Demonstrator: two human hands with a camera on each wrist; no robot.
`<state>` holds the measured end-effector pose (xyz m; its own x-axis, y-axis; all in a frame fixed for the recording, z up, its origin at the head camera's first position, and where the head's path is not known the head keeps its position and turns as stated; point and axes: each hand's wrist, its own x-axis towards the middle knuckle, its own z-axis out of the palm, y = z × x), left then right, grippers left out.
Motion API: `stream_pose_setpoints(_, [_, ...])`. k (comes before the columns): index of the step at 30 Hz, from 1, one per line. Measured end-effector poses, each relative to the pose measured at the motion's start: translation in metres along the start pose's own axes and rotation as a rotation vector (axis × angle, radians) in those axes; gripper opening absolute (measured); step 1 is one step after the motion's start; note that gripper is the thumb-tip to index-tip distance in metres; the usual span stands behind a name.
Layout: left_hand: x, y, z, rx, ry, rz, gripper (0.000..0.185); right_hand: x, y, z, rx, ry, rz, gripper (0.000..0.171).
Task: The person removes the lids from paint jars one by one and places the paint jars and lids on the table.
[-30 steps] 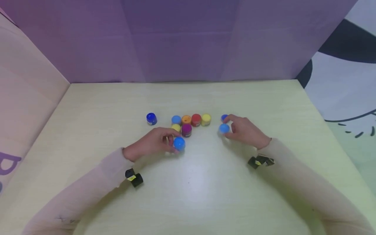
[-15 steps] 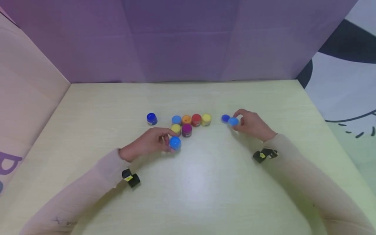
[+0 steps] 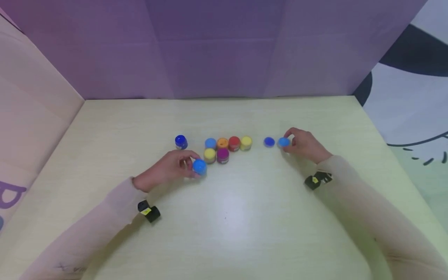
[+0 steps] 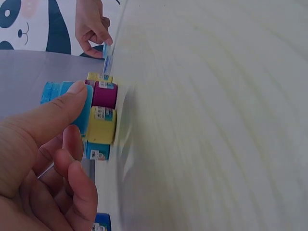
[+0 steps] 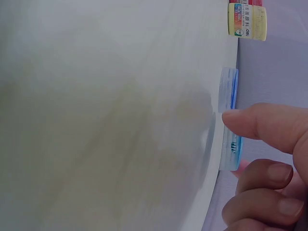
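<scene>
My left hand [image 3: 171, 167] pinches a light blue paint jar [image 3: 200, 167] between thumb and fingers, raised above the table. In the left wrist view the thumb lies along the side of this jar [image 4: 84, 113]. Over on the right, my right hand [image 3: 306, 144] grips a light blue lid [image 3: 284, 142] by its edge, down at the tabletop. The right wrist view shows that lid [image 5: 232, 151] between thumb and a mostly hidden finger. Just left of it lies a dark blue lid [image 3: 269, 142]. A dark blue jar [image 3: 181, 142] stands behind my left hand.
A cluster of jars stands mid-table: light blue [image 3: 210, 143], orange [image 3: 222, 143], red [image 3: 234, 143] and yellow [image 3: 246, 143] at the back, another yellow jar [image 3: 209, 155] and a purple one [image 3: 223, 155] in front. A purple panel [image 3: 224, 58] rises behind the table.
The light blue lid has moved right, past the dark blue lid, and down to the tabletop in my right hand. My left hand has carried the light blue jar leftward, away from the cluster.
</scene>
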<state>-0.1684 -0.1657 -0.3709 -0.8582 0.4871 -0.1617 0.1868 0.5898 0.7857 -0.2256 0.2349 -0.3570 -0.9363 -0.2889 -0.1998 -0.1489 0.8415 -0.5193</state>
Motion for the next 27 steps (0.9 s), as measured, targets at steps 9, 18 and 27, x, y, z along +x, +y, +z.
stream_pose_setpoints(9, [-0.001,-0.016,-0.01,-0.015,0.052,-0.041,0.043,0.002,0.0,-0.001,-0.038,-0.022,-0.001,0.032])
stream_pose_setpoints(18, [-0.004,-0.029,-0.022,0.001,0.102,-0.061,0.045,0.004,0.0,0.0,-0.048,-0.037,0.019,0.033])
stream_pose_setpoints(27, [-0.007,-0.042,-0.031,-0.013,0.146,-0.052,0.043,-0.002,-0.012,-0.004,-0.1,-0.028,0.024,0.047])
